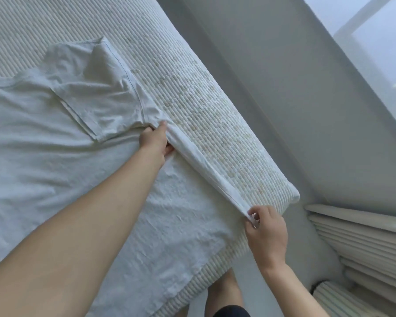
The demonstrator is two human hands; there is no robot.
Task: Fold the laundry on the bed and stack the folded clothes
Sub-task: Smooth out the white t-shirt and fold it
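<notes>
A white T-shirt point(55, 138) with a chest pocket lies spread flat on the bed point(215, 106). One short sleeve sticks out at the upper left of the shirt. My left hand point(154, 140) grips the shirt's side edge just under that sleeve, at the armpit. My right hand point(264, 227) pinches the bottom corner of the same side near the bed's corner. Between the two hands the side edge is lifted off the bed and pulled into a taut, straight ridge.
The bed has a ribbed white quilted cover, and its corner point(293, 195) is close to my right hand. A grey floor strip point(272, 88) runs beside the bed. A white ribbed radiator point(364, 248) stands at the lower right. My legs point(224, 291) are against the bed's edge.
</notes>
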